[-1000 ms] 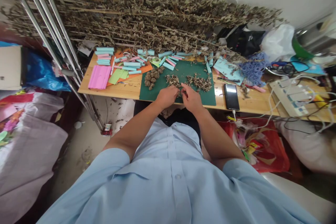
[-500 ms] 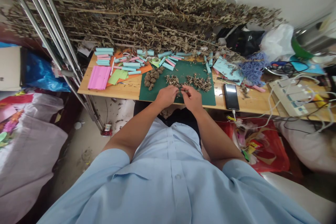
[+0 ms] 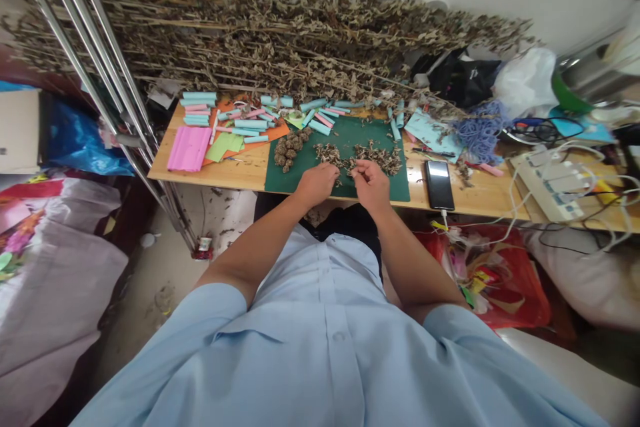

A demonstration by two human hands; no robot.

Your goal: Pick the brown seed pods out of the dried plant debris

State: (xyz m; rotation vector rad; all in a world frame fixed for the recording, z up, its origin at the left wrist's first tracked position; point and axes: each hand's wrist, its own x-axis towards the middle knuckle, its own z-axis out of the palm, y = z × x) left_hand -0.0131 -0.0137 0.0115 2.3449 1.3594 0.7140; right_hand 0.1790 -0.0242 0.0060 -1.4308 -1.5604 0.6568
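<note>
My left hand (image 3: pixel 317 184) and my right hand (image 3: pixel 371 184) rest at the near edge of a dark green cutting mat (image 3: pixel 350 137) on a wooden table (image 3: pixel 235 170). Both hands have their fingers curled and pinch at dried brown leaves (image 3: pixel 373 157) lying loose on the mat just beyond them. A small gap separates the two hands. To the left on the mat lies a cluster of rolled leaf balls (image 3: pixel 291 147).
A big heap of dried leafy stalks (image 3: pixel 280 47) fills the back of the table. Rolled blue and pink paper tubes (image 3: pixel 250 120), pink paper (image 3: pixel 189 147), a phone (image 3: pixel 439 184), a power strip (image 3: pixel 550 187) with cables, and metal poles (image 3: pixel 90 47) surround the mat.
My hands were touching over the leaves; now my right hand has drawn slightly to the right, opening a gap. The view shifted a little.
</note>
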